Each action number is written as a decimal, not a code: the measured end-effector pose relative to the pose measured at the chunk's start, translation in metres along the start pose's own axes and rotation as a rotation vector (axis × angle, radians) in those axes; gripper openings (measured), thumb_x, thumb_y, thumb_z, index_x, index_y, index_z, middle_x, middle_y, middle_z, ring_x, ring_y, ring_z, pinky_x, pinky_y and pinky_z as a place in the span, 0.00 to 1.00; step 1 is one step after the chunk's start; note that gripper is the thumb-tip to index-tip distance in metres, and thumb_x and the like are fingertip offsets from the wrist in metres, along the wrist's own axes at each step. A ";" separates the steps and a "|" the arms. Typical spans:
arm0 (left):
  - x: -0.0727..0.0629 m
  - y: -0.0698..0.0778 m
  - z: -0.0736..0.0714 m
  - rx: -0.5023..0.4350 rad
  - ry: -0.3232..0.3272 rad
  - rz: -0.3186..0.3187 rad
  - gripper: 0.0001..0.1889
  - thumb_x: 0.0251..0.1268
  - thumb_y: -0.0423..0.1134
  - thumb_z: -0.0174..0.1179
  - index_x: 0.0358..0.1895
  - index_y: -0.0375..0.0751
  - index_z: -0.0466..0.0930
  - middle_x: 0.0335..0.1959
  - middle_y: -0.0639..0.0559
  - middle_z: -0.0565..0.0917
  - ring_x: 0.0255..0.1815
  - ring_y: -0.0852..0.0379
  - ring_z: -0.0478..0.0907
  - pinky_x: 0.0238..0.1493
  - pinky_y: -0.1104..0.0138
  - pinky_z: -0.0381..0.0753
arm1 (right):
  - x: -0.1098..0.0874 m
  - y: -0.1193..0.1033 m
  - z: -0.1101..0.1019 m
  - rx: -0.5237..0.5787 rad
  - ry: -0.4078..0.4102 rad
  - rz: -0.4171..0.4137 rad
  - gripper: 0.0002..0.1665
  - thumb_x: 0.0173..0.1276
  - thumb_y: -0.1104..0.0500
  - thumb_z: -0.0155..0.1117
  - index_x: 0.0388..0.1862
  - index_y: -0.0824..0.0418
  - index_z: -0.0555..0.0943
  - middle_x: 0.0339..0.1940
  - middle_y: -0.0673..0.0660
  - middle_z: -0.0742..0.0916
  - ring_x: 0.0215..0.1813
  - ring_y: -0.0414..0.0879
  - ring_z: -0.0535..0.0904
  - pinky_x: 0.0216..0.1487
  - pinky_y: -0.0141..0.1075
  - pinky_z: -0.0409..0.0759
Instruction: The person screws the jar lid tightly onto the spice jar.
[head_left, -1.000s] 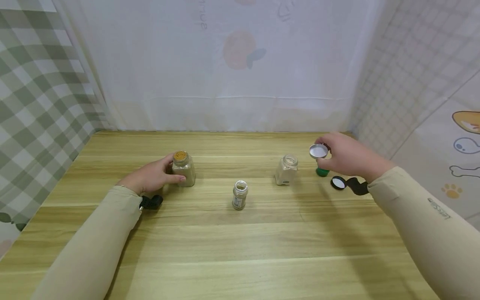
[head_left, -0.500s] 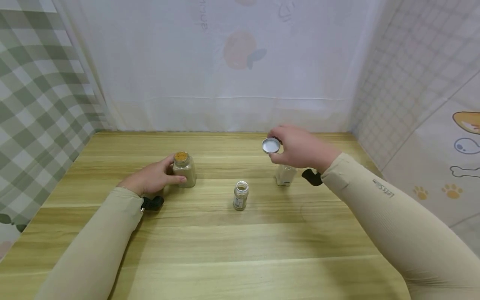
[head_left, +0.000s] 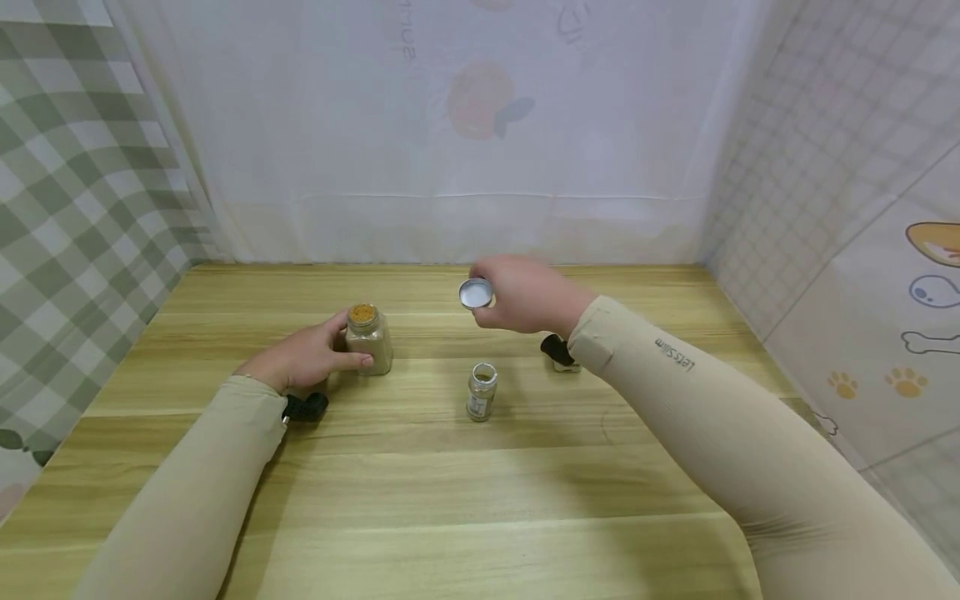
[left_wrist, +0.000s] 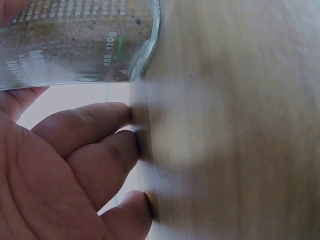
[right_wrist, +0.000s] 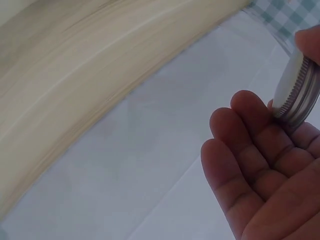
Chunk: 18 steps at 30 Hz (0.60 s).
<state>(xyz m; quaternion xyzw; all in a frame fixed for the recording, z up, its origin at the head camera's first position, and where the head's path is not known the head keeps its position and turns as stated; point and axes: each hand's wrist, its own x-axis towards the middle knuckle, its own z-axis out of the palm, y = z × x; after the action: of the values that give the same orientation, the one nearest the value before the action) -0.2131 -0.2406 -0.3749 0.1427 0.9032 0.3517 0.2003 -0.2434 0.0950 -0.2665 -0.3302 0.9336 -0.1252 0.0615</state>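
My left hand (head_left: 309, 354) holds a squarish glass jar (head_left: 369, 343) upright on the table, thumb in front and fingers behind. The jar has an orange-brown top at its mouth, and printed text with "120g" shows on its side in the left wrist view. My right hand (head_left: 525, 293) pinches a silver metal lid (head_left: 476, 293) by its edge, pale inside toward the head camera. In the right wrist view the lid (right_wrist: 295, 92) has a ridged rim, with the other fingers stretched beside it. Below the lid stands a small uncapped glass jar (head_left: 481, 393).
Another jar (head_left: 566, 367) stands under the right wrist, mostly hidden by the arm and a black wrist camera (head_left: 557, 349). Curtains hang along the back (head_left: 360, 225) and sides of the wooden table (head_left: 420, 492).
My right hand has carried the lid leftward from the right side, past the right-hand jar, to above the small middle jar. The left hand stays on its jar.
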 end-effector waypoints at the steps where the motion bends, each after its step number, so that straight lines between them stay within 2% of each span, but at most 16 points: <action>1: 0.000 0.000 0.000 0.004 0.000 -0.001 0.46 0.73 0.62 0.64 0.85 0.56 0.48 0.76 0.32 0.72 0.77 0.30 0.69 0.72 0.35 0.69 | 0.002 -0.002 0.001 -0.001 -0.004 -0.002 0.18 0.66 0.57 0.67 0.52 0.62 0.81 0.44 0.54 0.87 0.44 0.49 0.81 0.52 0.42 0.81; 8: 0.001 0.001 0.001 0.006 -0.001 -0.006 0.46 0.73 0.61 0.64 0.85 0.56 0.48 0.76 0.32 0.72 0.77 0.30 0.69 0.72 0.35 0.68 | 0.013 -0.012 0.003 0.000 -0.030 -0.022 0.14 0.65 0.59 0.66 0.47 0.62 0.81 0.41 0.53 0.86 0.42 0.49 0.79 0.50 0.41 0.79; 13: 0.000 0.001 0.001 0.007 -0.002 -0.003 0.47 0.74 0.60 0.64 0.86 0.55 0.46 0.76 0.32 0.71 0.77 0.30 0.68 0.73 0.34 0.68 | 0.021 -0.016 0.006 -0.024 -0.039 -0.031 0.14 0.66 0.58 0.67 0.48 0.62 0.81 0.41 0.53 0.86 0.42 0.49 0.79 0.49 0.41 0.79; 18: 0.000 0.002 0.002 0.014 0.000 -0.013 0.46 0.73 0.61 0.64 0.85 0.56 0.48 0.76 0.33 0.72 0.77 0.30 0.68 0.73 0.35 0.68 | 0.028 -0.021 0.009 -0.041 -0.052 -0.031 0.15 0.67 0.58 0.67 0.50 0.61 0.81 0.42 0.53 0.86 0.43 0.48 0.80 0.49 0.41 0.80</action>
<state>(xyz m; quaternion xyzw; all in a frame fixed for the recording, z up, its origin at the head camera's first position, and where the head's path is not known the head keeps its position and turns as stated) -0.2120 -0.2382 -0.3744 0.1382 0.9066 0.3442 0.2015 -0.2507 0.0599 -0.2700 -0.3491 0.9287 -0.0982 0.0770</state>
